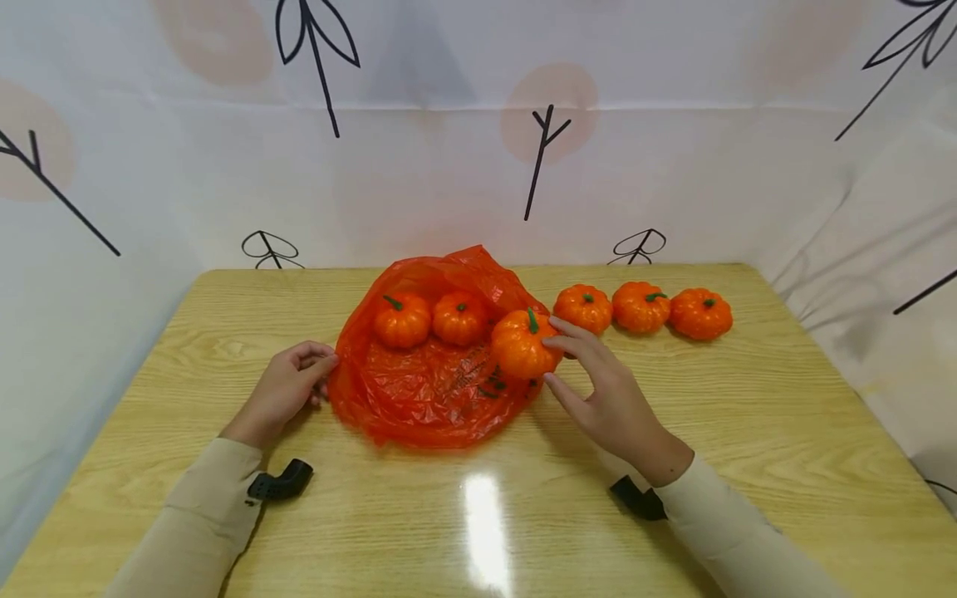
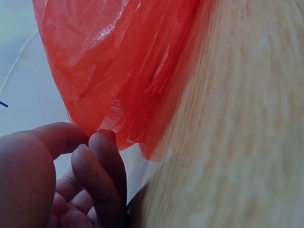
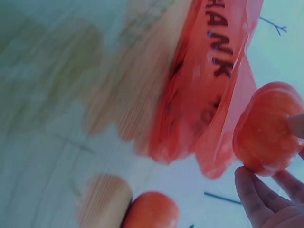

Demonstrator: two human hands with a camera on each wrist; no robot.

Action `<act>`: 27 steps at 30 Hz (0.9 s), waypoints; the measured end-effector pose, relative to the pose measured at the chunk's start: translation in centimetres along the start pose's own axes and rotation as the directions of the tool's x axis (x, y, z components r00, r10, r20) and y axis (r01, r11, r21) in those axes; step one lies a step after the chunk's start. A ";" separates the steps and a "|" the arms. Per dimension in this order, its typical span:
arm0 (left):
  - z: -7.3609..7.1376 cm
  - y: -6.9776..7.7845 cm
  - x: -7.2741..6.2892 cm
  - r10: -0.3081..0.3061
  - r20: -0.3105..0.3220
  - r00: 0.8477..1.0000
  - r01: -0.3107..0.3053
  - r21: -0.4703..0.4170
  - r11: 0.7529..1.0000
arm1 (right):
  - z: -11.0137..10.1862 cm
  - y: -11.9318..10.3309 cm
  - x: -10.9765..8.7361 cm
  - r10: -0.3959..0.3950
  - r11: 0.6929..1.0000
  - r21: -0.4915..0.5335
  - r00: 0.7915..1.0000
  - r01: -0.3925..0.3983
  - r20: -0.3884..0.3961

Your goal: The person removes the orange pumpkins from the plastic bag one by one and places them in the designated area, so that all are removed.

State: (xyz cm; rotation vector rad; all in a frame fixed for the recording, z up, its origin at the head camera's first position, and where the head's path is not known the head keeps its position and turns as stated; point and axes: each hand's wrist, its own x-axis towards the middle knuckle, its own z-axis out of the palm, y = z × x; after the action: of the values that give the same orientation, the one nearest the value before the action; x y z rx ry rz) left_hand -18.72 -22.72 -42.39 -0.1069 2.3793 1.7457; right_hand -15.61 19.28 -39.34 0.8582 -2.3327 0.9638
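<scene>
A red plastic bag (image 1: 426, 407) lies spread with its mouth facing up, and two small orange pumpkins (image 1: 402, 321) sit inside at its back. My left hand (image 1: 287, 386) pinches the bag's left rim between thumb and finger, as the left wrist view shows at the bag's edge (image 2: 114, 95). In my right hand (image 1: 609, 399) another orange pumpkin (image 1: 519, 349) with a green stem is gripped between thumb and fingers. It overlaps the right rim of the bag in the head view. Dark lettering shows on the bag (image 3: 218, 52) in the right wrist view.
Three more orange pumpkins (image 1: 643, 307) stand in a row on the wooden table (image 1: 359, 531), right of the bag. A white patterned cloth (image 1: 434, 183) hangs behind the table. Each wrist wears a black camera mount (image 1: 280, 482).
</scene>
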 end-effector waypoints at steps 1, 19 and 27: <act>0.0 0.0 0.0 -0.003 0.000 1.000 0.003 0.001 1.000 | -0.2 0.2 -0.1 0.005 1.000 -0.004 1.000 -0.005 -0.002; 0.0 0.0 0.0 -0.005 -0.009 1.000 0.006 0.032 0.999 | -2.7 3.4 -1.7 0.123 0.988 -0.103 0.991 -0.117 0.044; 0.1 -0.1 0.1 -0.008 -0.014 1.000 0.008 0.030 1.000 | -3.6 4.2 -2.0 0.126 0.984 -0.137 0.989 -0.114 0.081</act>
State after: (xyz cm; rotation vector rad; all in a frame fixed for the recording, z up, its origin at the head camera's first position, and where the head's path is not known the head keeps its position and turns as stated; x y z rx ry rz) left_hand -18.81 -22.63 -42.50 -0.1250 2.4108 1.7101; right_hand -16.49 25.06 -40.16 0.7290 -2.5183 0.8220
